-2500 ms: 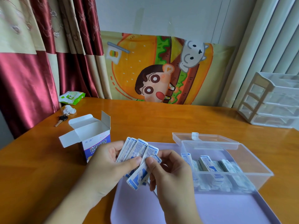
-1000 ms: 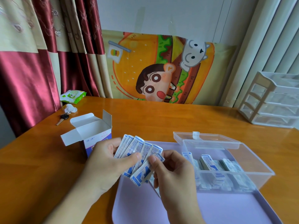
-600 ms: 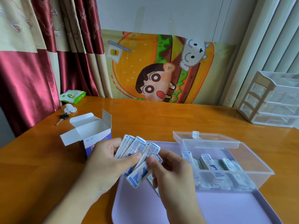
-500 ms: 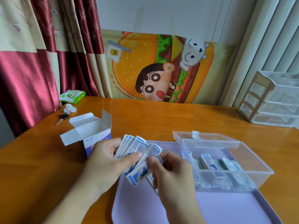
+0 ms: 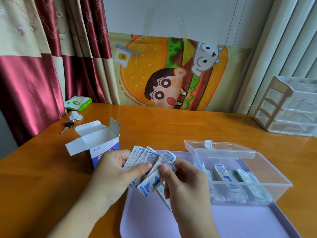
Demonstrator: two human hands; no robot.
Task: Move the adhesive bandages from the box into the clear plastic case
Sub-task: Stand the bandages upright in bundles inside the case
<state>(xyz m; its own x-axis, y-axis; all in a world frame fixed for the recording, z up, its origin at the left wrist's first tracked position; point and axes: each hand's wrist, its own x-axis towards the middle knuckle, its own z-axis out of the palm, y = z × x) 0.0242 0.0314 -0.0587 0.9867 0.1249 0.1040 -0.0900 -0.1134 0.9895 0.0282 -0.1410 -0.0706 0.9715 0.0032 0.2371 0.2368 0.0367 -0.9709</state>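
The left hand point(image 5: 113, 170) grips a fanned stack of bandages point(image 5: 147, 162) above the lilac tray point(image 5: 147, 219). The right hand point(image 5: 185, 182) pinches its front strip beside the open clear case point(image 5: 267, 170). The opened box point(image 5: 103, 145) stands on the surface point(image 5: 37, 182) just behind.

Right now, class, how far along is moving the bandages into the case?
Done: several bandages already lie in the open clear plastic case. In hand: the left hand holds a fanned bunch of bandages; the right hand pinches one. Left: casing these; the open box's contents are hidden.
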